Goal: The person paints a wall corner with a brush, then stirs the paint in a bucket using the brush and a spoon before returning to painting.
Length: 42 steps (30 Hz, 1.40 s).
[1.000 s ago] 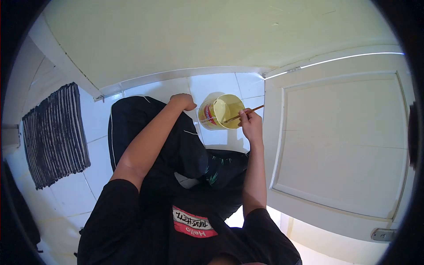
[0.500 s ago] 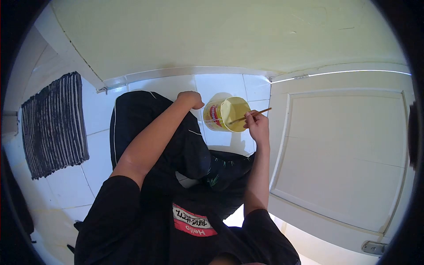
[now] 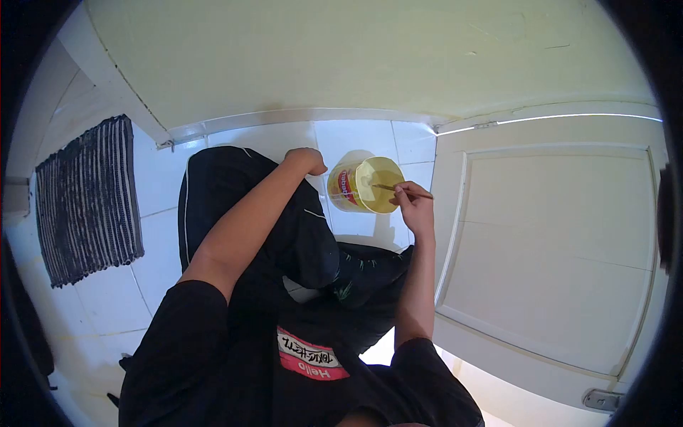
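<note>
A thin brown paintbrush [image 3: 416,193] is pinched in my right hand [image 3: 415,206], between thumb and fingers. Its tip reaches over the mouth of a yellow plastic bucket [image 3: 342,186] that stands on the floor with a red printed label on its side. Pale paint or residue [image 3: 367,171] coats part of the bucket's inner wall; its bottom is only partly seen. My left hand [image 3: 306,161] rests by my raised knee as a loose fist, left of the bucket and apart from it, with its fingertips turned down out of sight.
A pale green wall [image 3: 341,57] runs along the front, with a white baseboard. On the right stands a cream panelled door [image 3: 555,249] with a metal latch [image 3: 602,400]. A dark striped rug [image 3: 91,203] lies on the white floor tiles [image 3: 160,192] at the left.
The paintbrush has swung in my right hand: its tip has risen toward the bucket's far inner wall while its back end has dropped. My left hand stays almost still.
</note>
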Motion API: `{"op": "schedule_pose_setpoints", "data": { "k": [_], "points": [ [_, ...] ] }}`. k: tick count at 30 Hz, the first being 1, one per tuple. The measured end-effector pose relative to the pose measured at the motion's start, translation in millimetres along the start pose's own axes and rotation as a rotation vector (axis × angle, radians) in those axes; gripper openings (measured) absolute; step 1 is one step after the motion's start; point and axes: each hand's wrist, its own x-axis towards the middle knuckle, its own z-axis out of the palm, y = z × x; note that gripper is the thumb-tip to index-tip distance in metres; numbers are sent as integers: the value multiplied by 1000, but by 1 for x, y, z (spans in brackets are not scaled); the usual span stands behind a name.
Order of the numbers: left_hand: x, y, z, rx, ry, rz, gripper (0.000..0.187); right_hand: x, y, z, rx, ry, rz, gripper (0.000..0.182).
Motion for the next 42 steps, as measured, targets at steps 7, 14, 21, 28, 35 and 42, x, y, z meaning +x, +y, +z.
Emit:
{"op": "schedule_pose_setpoints", "data": {
  "k": [7,14,21,28,35,42],
  "points": [
    [7,-1,0,3,-1,-6,54,3,5,-15,-182,67,35,15],
    [26,-14,13,34,31,44,47,-4,1,28,147,156,-50,20],
    [3,-13,11,43,57,105,60,-9,10,17,-69,254,-6,30],
    [3,-16,12,75,54,100,62,5,30,25,153,263,-88,24],
    [13,-26,11,124,-3,100,68,2,35,36,-35,229,-169,19],
    [22,-33,9,53,-17,82,69,-5,24,24,-52,133,-236,19]
  ]
}}
